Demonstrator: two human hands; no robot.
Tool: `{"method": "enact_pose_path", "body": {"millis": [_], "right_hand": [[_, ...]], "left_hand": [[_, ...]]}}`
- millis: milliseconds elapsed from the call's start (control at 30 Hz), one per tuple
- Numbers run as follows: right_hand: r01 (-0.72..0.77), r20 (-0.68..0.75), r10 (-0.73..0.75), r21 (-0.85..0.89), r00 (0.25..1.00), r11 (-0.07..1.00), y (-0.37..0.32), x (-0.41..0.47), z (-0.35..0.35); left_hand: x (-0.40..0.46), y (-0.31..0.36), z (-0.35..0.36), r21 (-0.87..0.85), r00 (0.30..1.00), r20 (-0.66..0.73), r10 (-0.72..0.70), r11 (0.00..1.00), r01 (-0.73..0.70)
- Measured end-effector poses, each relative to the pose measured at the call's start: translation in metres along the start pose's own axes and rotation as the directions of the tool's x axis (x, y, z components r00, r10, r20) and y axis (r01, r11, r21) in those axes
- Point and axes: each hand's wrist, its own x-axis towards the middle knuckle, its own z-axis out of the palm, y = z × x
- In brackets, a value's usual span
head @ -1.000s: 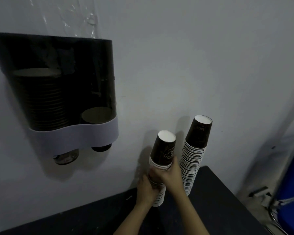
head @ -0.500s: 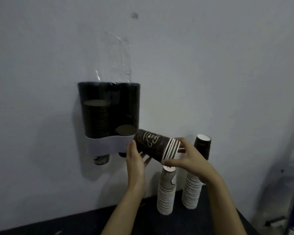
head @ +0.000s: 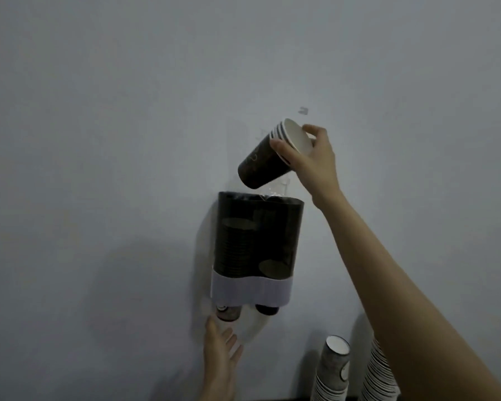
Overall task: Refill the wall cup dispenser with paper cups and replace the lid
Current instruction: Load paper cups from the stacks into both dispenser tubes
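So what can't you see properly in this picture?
- How many cups the right hand holds in the small cup stack: rims too close to count.
- The taller stack on the table: hidden by the right arm, cut off at the bottom.
- The dispenser lid: not in view.
- Whether the left hand touches the cup poking out underneath: too dim.

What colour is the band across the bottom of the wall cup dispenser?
Pale lavender-white band, seen in the head view.
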Motion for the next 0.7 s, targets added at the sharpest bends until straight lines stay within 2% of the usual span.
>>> {"method": "enact_pose_path", "body": {"millis": [167,400,467,567,700], "right_hand": [[0.021,0.208,0.050,-0.325,0.977,0.946,0.020,0.033,0.054],[0.105,0.466,0.203,-0.553,0.861,0.826,0.051,0.025,0.070],[0.094,0.435,0.169,-0.521,0.885,0.848,0.052,0.020,0.068],[0.066,0.262,0.042,-0.388,0.964,0.919,0.051,0.010,0.057],[0.069,0.071,-0.056,-0.192,0.996,0.979,0.058,-0.023,0.024]], "left_hand": [[0.015,0.003,-0.009,-0.031,0.998,-0.047,-0.048,0.998,0.047],[0.028,-0.004,-0.018,-0.015,0.999,-0.045,-0.022,1.000,0.021],[0.029,-0.008,-0.017,-0.009,0.999,-0.033,-0.019,1.000,0.019],[0.030,-0.014,-0.012,0.009,1.000,-0.014,-0.022,1.000,0.022],[0.032,-0.030,-0.006,0.077,0.998,0.034,-0.047,0.996,0.045]]}}
